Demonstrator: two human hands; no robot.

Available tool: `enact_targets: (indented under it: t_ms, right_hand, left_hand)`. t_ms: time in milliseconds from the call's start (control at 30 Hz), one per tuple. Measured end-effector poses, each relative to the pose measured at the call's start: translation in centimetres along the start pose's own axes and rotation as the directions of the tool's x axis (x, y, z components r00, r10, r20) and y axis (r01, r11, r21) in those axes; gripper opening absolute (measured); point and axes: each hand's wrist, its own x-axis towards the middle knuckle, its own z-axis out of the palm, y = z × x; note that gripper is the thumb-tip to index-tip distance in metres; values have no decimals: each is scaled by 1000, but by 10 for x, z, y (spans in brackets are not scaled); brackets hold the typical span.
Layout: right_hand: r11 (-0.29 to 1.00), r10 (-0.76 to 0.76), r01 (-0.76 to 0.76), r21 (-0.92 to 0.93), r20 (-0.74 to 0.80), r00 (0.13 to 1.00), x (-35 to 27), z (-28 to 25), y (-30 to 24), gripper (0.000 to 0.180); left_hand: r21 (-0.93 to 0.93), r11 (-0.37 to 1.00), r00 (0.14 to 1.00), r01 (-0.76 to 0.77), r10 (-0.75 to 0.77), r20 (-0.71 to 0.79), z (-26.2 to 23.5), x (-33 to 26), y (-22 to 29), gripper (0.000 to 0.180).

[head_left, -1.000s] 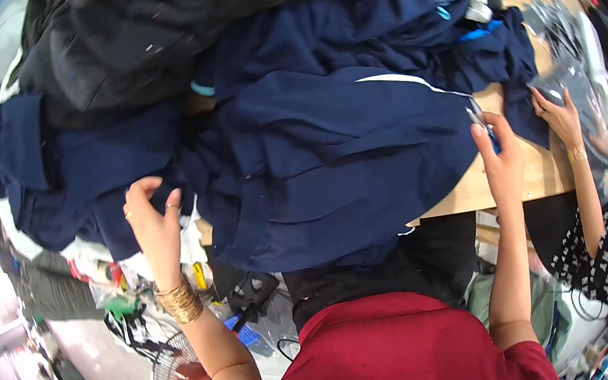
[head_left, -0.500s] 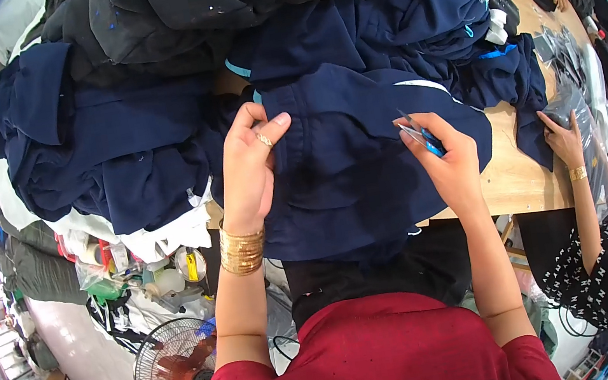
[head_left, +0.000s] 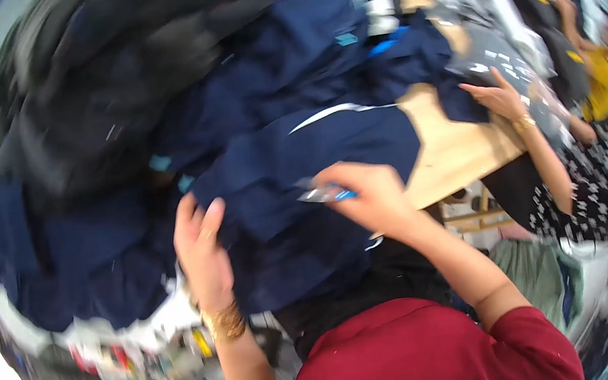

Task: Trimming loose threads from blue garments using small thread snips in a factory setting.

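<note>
I watch the right hand [head_left: 374,197] gripping snips [head_left: 315,194], the left hand [head_left: 201,248] loosely open, and black garments [head_left: 96,111] crowding beyond navy cloth [head_left: 266,223].

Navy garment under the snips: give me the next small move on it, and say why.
Probably have the left hand pinch the navy garment near the closest teal tab to steady it: its thumb and forefinger look apart, the tab lies just beyond them, and the right hand holds the blue-handled snips over the garment. Blur hides any contact.
</note>
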Motion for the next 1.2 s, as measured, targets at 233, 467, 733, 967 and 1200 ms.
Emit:
enact_targets:
  t_ms: [233,467,733,967,1200]
  right_hand:
    - [979,-18,-16,-203,-166,986,-33,-37,55,18]
    - [910,28,-247,-333,-545,838,-75,-66,166,16]
    - [953,-5,-151,-264,-509,861,-69,-53,186,18]
    - [962,62,-193,-192,-536,842,-72,-54,189,16]
    - [962,99,-214,-169,-514,852,-73,-52,195,13]
  left_hand:
    - [354,935,999,-33,20,41,-17,25,-54,36]
    - [248,966,996,78,-66,-56,-45,42,-71,38]
    - [293,955,993,47,-13,-115,-49,38,-77,38]
    - [328,943,990,46,1,-143,-45,37,-76,40]
    - [374,925,987,67,-6,-161,-41,38,-78,38]
